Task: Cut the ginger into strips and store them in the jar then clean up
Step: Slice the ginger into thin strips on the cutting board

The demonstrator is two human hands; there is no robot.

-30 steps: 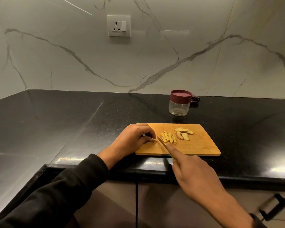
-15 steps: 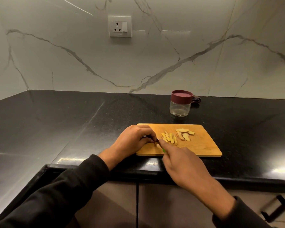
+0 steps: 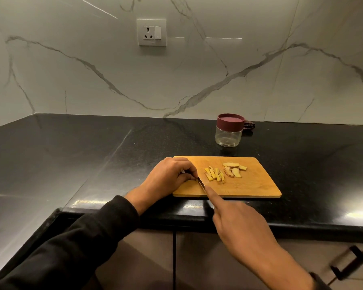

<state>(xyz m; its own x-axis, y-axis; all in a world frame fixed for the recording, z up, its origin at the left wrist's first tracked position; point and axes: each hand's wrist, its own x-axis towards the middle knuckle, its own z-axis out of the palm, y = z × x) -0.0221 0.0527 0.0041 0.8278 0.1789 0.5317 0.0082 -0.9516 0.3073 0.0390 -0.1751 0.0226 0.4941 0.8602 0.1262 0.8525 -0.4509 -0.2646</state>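
"Why was the left hand [image 3: 169, 177] bunched up like that at the near-left corner of the cutting board [image 3: 258, 186]?"

"Its fingers were curled down on something small, I'd guess the piece of ginger being cut, though the knuckles hid it and I couldn't tell for sure. Tucking the fingertips back looked like a way to keep them clear of the knife [image 3: 201, 183]."

"And the right hand [image 3: 240, 228]?"

"It was wrapped around the handle, forefinger stretched out along the back of the blade, probably for steadier control. The blade lay right against the left fingertips."

"Where had the ginger got to?"

"The yellow strips [image 3: 215, 174] lay fanned out mid-board, just right of the blade. The uncut slices [image 3: 233, 169] sat a little further right, apart from the strips (sensible, I thought, keeping done from undone). So cutting seemed only partly finished."

"The jar?"

"The jar [image 3: 229, 130] stood behind the board, apart from it, dark red lid on and looking empty. A dark cloth [image 3: 248, 125] peeked out behind it, perhaps for the cleaning."

"What sort of room?"

"A kitchen corner: glossy black counter [image 3: 92, 155], board set near its front edge within easy reach, white veined marble wall [image 3: 281, 84] with a socket [image 3: 151, 32], cabinet doors [image 3: 197, 264] below."
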